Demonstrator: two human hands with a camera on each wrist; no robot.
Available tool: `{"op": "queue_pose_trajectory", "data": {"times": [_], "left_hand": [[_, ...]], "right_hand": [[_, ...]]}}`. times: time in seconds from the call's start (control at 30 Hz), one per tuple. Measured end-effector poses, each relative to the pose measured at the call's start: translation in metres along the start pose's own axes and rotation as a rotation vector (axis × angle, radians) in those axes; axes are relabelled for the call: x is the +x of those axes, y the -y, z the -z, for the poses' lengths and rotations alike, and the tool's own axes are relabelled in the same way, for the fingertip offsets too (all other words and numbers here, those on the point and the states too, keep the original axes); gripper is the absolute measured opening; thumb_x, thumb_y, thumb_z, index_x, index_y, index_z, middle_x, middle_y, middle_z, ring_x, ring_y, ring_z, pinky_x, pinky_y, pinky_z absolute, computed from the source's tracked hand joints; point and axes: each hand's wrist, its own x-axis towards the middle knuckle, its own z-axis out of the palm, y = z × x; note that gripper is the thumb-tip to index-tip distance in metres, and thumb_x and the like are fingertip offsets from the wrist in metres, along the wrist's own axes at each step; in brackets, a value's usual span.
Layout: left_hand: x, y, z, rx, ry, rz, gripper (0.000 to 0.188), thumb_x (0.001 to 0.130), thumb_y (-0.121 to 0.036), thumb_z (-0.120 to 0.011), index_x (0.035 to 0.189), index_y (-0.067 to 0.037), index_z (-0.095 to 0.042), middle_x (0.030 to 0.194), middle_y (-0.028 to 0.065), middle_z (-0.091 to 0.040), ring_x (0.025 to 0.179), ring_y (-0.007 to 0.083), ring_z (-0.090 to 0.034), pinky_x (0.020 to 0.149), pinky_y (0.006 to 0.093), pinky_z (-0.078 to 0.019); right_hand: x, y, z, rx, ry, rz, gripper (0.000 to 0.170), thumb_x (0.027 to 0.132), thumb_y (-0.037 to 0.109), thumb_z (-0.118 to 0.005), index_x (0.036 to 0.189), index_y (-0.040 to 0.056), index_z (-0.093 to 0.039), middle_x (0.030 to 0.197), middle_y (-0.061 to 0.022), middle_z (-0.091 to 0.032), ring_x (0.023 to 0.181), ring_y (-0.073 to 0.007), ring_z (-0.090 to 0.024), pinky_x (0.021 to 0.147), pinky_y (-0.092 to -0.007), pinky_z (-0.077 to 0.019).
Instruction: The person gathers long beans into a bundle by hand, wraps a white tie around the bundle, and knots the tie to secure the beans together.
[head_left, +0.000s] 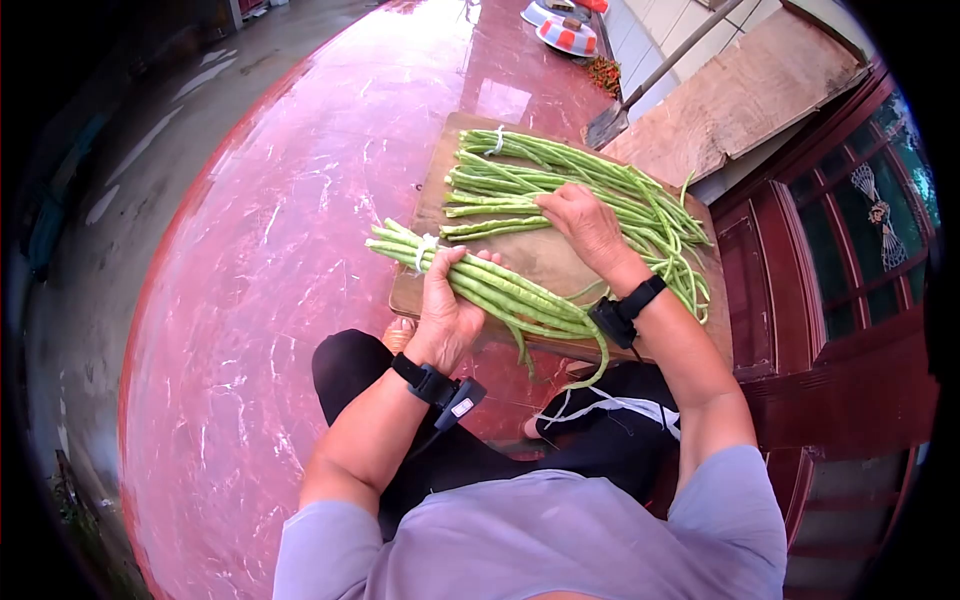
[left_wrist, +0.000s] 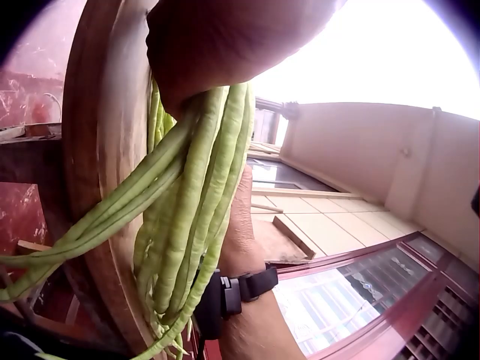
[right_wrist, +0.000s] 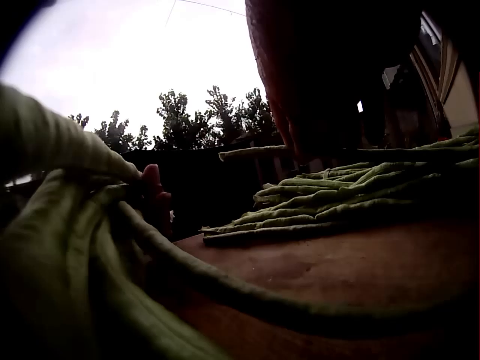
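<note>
My left hand [head_left: 450, 312] grips a bundle of long green beans [head_left: 525, 292] close to its tied end, where a white tie [head_left: 424, 252] goes round it. The bundle's tails droop past the front edge of a wooden board [head_left: 545, 253]. Over the loose long beans [head_left: 475, 182] on that board, my right hand [head_left: 588, 228] pinches a single long bean [right_wrist: 251, 152], whose cut end sticks out beyond the fingertips. Another bundle [head_left: 560, 153], bound with white string [head_left: 497, 141], lies along the board's far side.
White strips [head_left: 635, 404] lie across my right leg. A shovel [head_left: 607, 125] and a plywood sheet [head_left: 740, 95] stand by the wall. Dark red doors [head_left: 775, 270] are close on the right. Further back are covered bowls [head_left: 567, 37] and red peppers [head_left: 604, 75].
</note>
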Motion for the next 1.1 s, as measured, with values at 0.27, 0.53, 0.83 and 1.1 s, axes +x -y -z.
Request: {"op": "queue_pose_trajectory", "data": {"times": [0.27,0.53,0.83,1.1], "left_hand": [[0.004,-0.004,0.001,0.010,-0.018,0.053,0.022,0.080,-0.015,-0.068,0.093,-0.004,-0.054,0.097,0.0121,-0.058,0.094,0.0298,-0.061,0.098,0.0530,-0.0493],[-0.005,-0.004,-0.005,0.045,-0.094,0.025,0.020,0.081,-0.016,-0.070,0.092,-0.007,-0.056,0.100,0.0126,-0.059,0.101,0.0314,-0.060,0.098,0.0477,-0.0488],[-0.004,-0.007,-0.005,0.101,0.008,0.046,0.023,0.085,-0.018,-0.066,0.100,-0.006,-0.054,0.118,0.0229,-0.058,0.117,0.0363,-0.057,0.101,0.0525,-0.0457],[0.005,-0.006,-0.001,0.110,0.061,0.006,0.025,0.083,-0.015,-0.067,0.099,-0.003,-0.053,0.115,0.0235,-0.056,0.113,0.0392,-0.058,0.097,0.0547,-0.0482]], "right_hand": [[0.043,0.013,-0.033,0.323,-0.012,-0.036,0.023,0.087,0.015,-0.067,0.109,0.0073,-0.066,0.095,-0.0111,-0.062,0.089,-0.0270,-0.062,0.078,-0.0375,-0.0509],[0.065,-0.071,-0.067,0.139,0.314,-0.279,0.051,0.098,0.050,-0.044,0.115,0.0066,-0.065,0.116,-0.0146,-0.062,0.110,-0.0328,-0.056,0.096,-0.0474,-0.0385],[0.046,-0.058,-0.080,-0.079,0.197,-0.262,0.054,0.096,0.056,-0.045,0.115,0.0086,-0.063,0.110,-0.0160,-0.061,0.105,-0.0362,-0.056,0.089,-0.0509,-0.0432],[0.014,-0.011,-0.048,-0.025,0.363,-0.345,0.057,0.097,0.054,-0.043,0.100,0.0003,-0.061,0.104,-0.0255,-0.064,0.102,-0.0434,-0.059,0.087,-0.0522,-0.0454]]}}
